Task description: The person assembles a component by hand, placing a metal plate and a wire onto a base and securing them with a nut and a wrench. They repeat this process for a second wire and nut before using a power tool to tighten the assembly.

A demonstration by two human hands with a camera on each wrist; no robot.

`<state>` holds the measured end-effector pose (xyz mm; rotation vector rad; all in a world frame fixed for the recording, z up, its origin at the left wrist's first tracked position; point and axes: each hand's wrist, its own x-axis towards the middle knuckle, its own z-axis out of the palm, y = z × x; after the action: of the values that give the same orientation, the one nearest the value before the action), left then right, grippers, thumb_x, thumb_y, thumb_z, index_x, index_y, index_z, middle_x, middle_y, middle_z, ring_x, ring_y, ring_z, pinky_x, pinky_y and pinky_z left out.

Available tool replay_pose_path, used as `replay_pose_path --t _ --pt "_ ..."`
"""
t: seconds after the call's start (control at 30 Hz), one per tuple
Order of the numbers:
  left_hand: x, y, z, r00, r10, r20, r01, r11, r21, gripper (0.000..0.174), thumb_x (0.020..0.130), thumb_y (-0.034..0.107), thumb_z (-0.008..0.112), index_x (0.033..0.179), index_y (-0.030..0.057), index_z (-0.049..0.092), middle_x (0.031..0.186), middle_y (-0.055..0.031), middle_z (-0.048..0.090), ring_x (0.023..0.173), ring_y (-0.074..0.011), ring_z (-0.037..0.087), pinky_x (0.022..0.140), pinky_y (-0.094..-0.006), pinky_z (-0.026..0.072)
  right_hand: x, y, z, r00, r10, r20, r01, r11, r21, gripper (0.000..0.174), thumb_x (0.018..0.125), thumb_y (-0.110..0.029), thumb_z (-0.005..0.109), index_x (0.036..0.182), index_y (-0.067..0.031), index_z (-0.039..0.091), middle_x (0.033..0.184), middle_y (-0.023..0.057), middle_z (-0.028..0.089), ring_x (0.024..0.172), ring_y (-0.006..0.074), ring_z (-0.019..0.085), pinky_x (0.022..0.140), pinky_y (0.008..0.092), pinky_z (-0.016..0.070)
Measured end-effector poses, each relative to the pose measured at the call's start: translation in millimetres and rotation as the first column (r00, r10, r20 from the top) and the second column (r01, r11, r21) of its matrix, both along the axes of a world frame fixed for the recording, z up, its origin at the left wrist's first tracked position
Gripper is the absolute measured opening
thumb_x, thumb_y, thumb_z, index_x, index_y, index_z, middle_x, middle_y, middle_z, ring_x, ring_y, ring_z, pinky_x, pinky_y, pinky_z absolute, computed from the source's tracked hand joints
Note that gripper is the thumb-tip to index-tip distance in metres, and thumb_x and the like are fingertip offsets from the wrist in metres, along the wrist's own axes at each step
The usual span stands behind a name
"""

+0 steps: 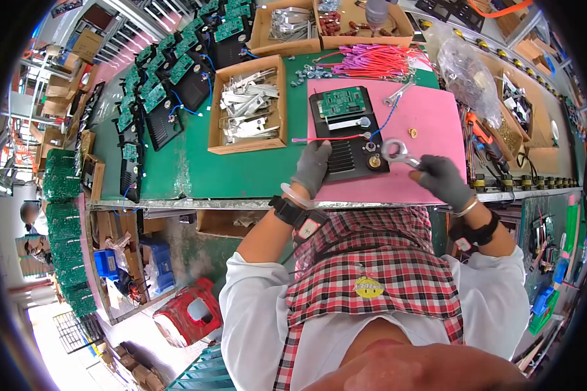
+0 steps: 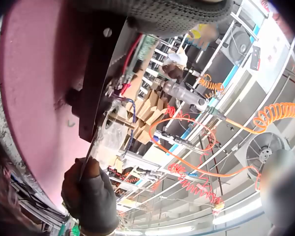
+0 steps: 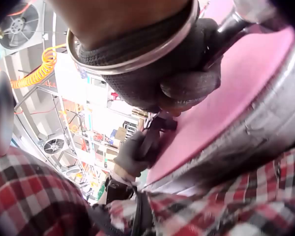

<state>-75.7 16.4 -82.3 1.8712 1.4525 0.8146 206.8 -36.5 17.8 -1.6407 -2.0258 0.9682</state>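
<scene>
My gloved left hand [image 1: 312, 168] grips the left edge of a black finned housing [image 1: 341, 161], which lies on a pink mat [image 1: 437, 117]. The housing carries a green circuit board [image 1: 343, 103], a blue twisted wire [image 1: 390, 117] and a red wire [image 1: 332, 138] crossing near the left fingertips. At its lower right corner is a brass post [image 1: 374, 161]. In my gloved right hand [image 1: 445, 181] is a wrench [image 1: 407, 158], its ring end pointing left, close to the housing's right edge. The right wrist view shows the right fingers [image 3: 191, 88] curled round the wrench handle.
A smaller wrench [image 1: 398, 94] and a brass nut [image 1: 413, 133] lie on the mat. Left stands a box of metal strips [image 1: 282, 104]; behind are pink-red wires [image 1: 378, 62] and more parts boxes. Several finished-looking black units [image 1: 189, 88] fill the far left. Tools [image 1: 486, 140] lie right.
</scene>
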Motion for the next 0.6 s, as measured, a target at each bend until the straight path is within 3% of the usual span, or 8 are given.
replay_pose_path --t 0.07,0.13,0.2,0.3,0.33,0.43,0.57,0.6 --pt "-24 -3 15 0.994 -0.112 -0.019 0.107 0.981 -0.160 0.031 0.086 0.029 0.051 0.089 -0.0012 0.056 0.071 -0.0135 0.059 0.066 -0.0237 0.058 0.062 -0.0347 0.0455 18 -3 5 0.996 -0.059 0.072 0.057 0.998 0.030 0.027 0.077 -0.026 0.064 0.074 -0.0025 0.051 0.054 0.0130 0.047 0.047 0.0272 0.048 0.048 0.0369 0.0369" --pt "-35 -10 58 0.942 0.229 0.245 -0.034 0.791 -0.610 0.028 0.085 0.030 0.052 0.091 0.0023 0.056 0.072 -0.0144 0.060 0.060 -0.0347 0.057 0.057 -0.0420 0.0461 39 -10 -2 0.982 -0.130 0.139 0.120 0.990 0.078 0.023 0.077 -0.023 0.063 0.078 -0.0040 0.050 0.055 0.0129 0.048 0.048 0.0283 0.050 0.048 0.0378 0.0378" --pt "-63 3 71 0.894 0.240 -0.378 -0.245 0.969 0.036 0.019 0.083 0.024 0.054 0.093 0.0076 0.057 0.076 -0.0138 0.061 0.066 -0.0346 0.057 0.059 -0.0406 0.0464 56 -20 -15 0.964 -0.187 0.190 0.171 0.980 0.099 0.021 0.077 -0.021 0.062 0.082 -0.0054 0.049 0.059 0.0136 0.051 0.052 0.0298 0.053 0.050 0.0389 0.0390" --pt "-98 44 84 0.791 0.324 -0.520 -0.077 0.895 0.440 0.014 0.078 0.018 0.055 0.088 0.0103 0.061 0.082 -0.0129 0.061 0.074 -0.0319 0.056 0.066 -0.0392 0.0458 76 -25 -50 0.973 -0.047 0.227 0.004 0.982 0.189 0.018 0.076 -0.018 0.061 0.084 -0.0068 0.050 0.066 0.0140 0.053 0.060 0.0314 0.056 0.053 0.0407 0.0412" --pt "-107 59 83 0.688 0.362 -0.629 0.004 0.865 0.502 0.016 0.073 0.019 0.059 0.086 0.0096 0.062 0.084 -0.0115 0.061 0.075 -0.0312 0.057 0.069 -0.0395 0.0461 74 -23 -50 0.934 -0.025 0.355 -0.052 0.977 0.205 0.017 0.075 -0.019 0.060 0.086 -0.0085 0.052 0.074 0.0129 0.054 0.069 0.0320 0.057 0.057 0.0419 0.0438" --pt "-119 85 78 0.476 0.202 -0.856 -0.006 0.974 0.226 0.021 0.068 0.019 0.063 0.087 0.0089 0.062 0.087 -0.0106 0.062 0.080 -0.0298 0.057 0.073 -0.0394 0.0459 56 -16 -45 0.874 0.013 0.485 -0.139 0.965 0.224 0.018 0.075 -0.021 0.060 0.089 -0.0112 0.054 0.077 0.0099 0.054 0.073 0.0299 0.057 0.060 0.0408 0.0461" --pt "-111 84 96 0.468 0.219 -0.856 -0.101 0.976 0.194 0.018 0.069 0.018 0.060 0.085 0.0088 0.062 0.087 -0.0109 0.062 0.080 -0.0306 0.059 0.073 -0.0411 0.0463 52 -10 -48 0.776 0.012 0.630 -0.263 0.915 0.307 0.016 0.075 -0.025 0.060 0.083 -0.0110 0.060 0.080 0.0065 0.055 0.076 0.0262 0.057 0.065 0.0390 0.0474" --pt "-123 85 90 0.558 0.314 -0.768 -0.024 0.931 0.363 0.015 0.073 0.017 0.059 0.085 0.0086 0.061 0.085 -0.0105 0.062 0.075 -0.0294 0.058 0.070 -0.0386 0.0463 53 -6 -43 0.809 -0.004 0.588 -0.229 0.919 0.322 0.015 0.076 -0.024 0.060 0.083 -0.0109 0.061 0.081 0.0068 0.056 0.077 0.0264 0.057 0.067 0.0391 0.0474"
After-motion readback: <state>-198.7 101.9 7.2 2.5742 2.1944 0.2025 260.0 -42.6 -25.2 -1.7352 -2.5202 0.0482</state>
